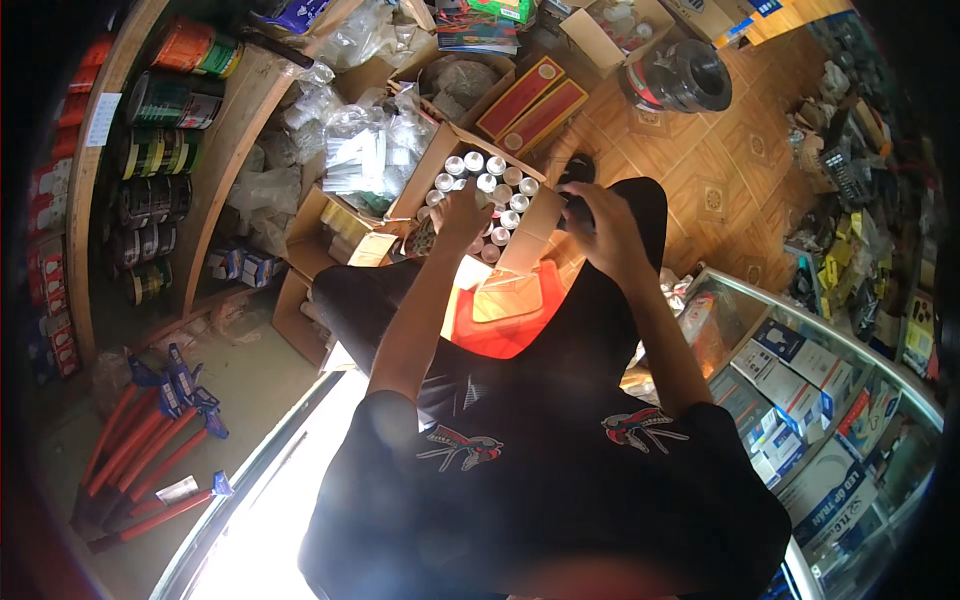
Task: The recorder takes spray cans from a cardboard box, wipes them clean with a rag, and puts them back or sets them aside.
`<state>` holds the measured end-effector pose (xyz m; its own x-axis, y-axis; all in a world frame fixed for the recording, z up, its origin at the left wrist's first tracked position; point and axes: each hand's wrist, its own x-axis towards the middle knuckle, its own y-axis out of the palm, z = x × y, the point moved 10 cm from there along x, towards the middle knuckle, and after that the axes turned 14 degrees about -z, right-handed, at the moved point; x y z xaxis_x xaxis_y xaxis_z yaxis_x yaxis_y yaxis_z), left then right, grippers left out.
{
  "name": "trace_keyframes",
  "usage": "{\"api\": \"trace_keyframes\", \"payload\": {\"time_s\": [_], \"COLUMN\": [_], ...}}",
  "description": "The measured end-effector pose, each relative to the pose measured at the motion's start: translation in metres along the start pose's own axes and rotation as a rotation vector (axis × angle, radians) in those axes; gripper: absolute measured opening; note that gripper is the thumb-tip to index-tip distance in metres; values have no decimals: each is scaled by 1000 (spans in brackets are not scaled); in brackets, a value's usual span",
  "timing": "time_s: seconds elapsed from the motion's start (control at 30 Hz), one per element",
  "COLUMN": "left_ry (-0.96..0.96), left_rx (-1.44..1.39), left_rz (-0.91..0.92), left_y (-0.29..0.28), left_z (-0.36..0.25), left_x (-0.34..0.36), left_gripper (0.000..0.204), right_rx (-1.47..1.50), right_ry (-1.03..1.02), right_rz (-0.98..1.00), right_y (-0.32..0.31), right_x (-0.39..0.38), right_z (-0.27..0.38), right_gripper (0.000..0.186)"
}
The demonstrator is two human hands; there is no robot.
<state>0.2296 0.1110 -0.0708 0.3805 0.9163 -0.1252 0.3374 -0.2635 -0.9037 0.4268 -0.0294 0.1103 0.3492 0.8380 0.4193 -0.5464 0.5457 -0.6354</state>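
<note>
An open cardboard box (541, 228) stands before my lap, packed with several upright white-capped containers (474, 161). Over its near left part, my left hand (463, 217) reaches in with bent fingers closed at one of the caps; the fingertips are partly hidden. To the right of the box, above my leg, my right hand (604, 232) hovers with fingers curved and thumb apart. Nothing shows between them, and the box flap is the nearest thing. An orange-red plastic stool (468, 325) shows between my legs, below the box.
Plastic-wrapped goods (365, 150) in cartons crowd the far left. Red-and-yellow long boxes (530, 105) lie beyond the box. A dark round container (690, 77) stands on the tiled floor. A glass display case (850, 345) borders my right; red-handled tools (140, 440) lie left.
</note>
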Motion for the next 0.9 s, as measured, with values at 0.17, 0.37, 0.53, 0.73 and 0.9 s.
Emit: {"api": "trace_keyframes", "payload": {"time_s": [0.17,0.37,0.53,0.73,0.9], "left_ry": [-88,10,11,-201,-431], "left_rx": [39,123,142,-77,-311], "left_rz": [9,116,230,120,133], "left_y": [31,82,130,128,76], "left_z": [88,37,58,100,103], "left_x": [-17,-9,-9,-11,-31], "left_gripper": [60,56,43,27,32], "right_rx": [59,-287,-439,-416,-551], "right_ry": [493,497,428,527,135], "right_rz": [368,644,655,839,885], "right_y": [113,247,279,313,338], "right_x": [-34,-89,-112,-129,-126], "right_z": [-43,-134,-153,-170,-166], "right_gripper": [24,27,33,38,19]}}
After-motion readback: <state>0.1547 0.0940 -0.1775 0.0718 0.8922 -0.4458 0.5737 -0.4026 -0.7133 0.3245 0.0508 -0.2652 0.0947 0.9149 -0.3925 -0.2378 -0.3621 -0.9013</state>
